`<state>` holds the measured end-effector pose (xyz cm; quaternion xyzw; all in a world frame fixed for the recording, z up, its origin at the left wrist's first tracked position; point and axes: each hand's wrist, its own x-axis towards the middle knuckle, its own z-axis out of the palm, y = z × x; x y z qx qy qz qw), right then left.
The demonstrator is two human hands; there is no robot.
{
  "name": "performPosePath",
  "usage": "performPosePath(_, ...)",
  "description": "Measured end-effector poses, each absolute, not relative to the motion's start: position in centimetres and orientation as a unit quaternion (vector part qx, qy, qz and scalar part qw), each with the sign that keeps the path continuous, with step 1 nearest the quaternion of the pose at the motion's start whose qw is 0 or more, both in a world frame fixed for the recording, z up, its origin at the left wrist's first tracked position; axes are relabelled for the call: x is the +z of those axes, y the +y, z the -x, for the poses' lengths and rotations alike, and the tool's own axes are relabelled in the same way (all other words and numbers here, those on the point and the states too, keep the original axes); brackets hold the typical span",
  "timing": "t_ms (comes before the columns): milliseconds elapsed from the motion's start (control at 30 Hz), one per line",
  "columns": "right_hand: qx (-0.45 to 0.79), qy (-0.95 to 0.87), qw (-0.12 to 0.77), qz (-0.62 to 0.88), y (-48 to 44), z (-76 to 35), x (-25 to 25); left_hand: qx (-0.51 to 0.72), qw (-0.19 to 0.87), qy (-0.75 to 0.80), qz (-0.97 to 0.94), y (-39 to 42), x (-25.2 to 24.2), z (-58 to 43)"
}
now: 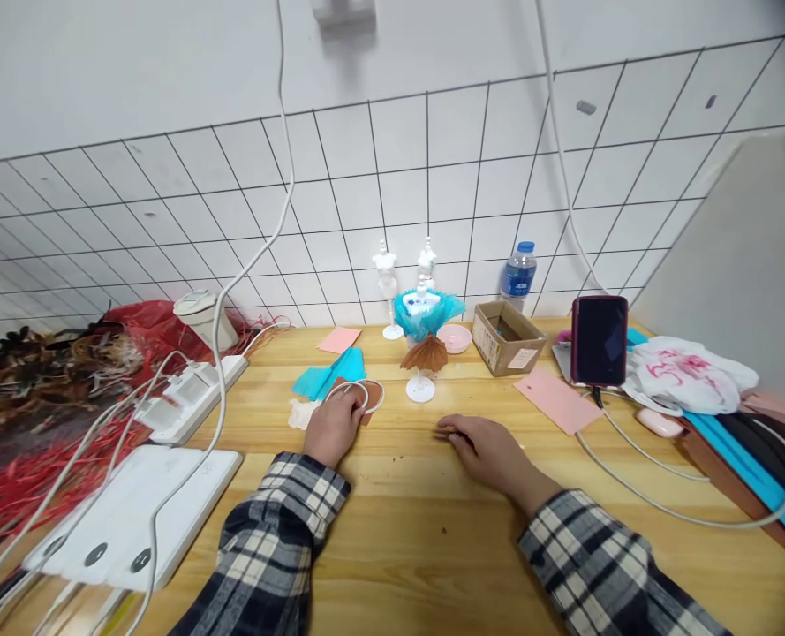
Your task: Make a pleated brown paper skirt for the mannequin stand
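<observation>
My left hand [335,428] is closed on white ring handles [374,397] that look like those of scissors; the blades are not visible. Beneath them lie a brown paper piece [371,415], a folded blue sheet [343,371] and a cream scrap [301,413]. To the right, my right hand [485,446] rests low over the table, thumb and fingers together; anything between the fingertips is too small to make out. Beyond both hands, a small white dress form [421,389] stands upright, dressed in pleated blue material [432,315] above a pleated brown skirt [426,355].
Behind it stand two bare white dress forms [385,272], a pink dish [455,338], a cardboard box [506,340] and a water bottle [519,272]. Pink sheets [554,399], a phone [600,342] and a plastic bag [693,375] lie right. Cables cross a power strip [197,399] and white device [140,508] left.
</observation>
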<state>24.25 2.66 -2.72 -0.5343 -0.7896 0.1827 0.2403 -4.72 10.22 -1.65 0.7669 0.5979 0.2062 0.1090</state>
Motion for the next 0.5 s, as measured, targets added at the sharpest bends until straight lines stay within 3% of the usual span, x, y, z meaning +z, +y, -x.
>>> performPosePath(267,0.116,-0.86,0.11,0.485,2.0,-17.7,-0.6,0.305,0.263,0.54,-0.739,9.6,-2.2,5.1)
performPosePath(500,0.051,-0.854,0.115,0.506,5.8,-13.2,-1.0,0.412,0.358,0.524,-0.654,9.3,-1.7,6.2)
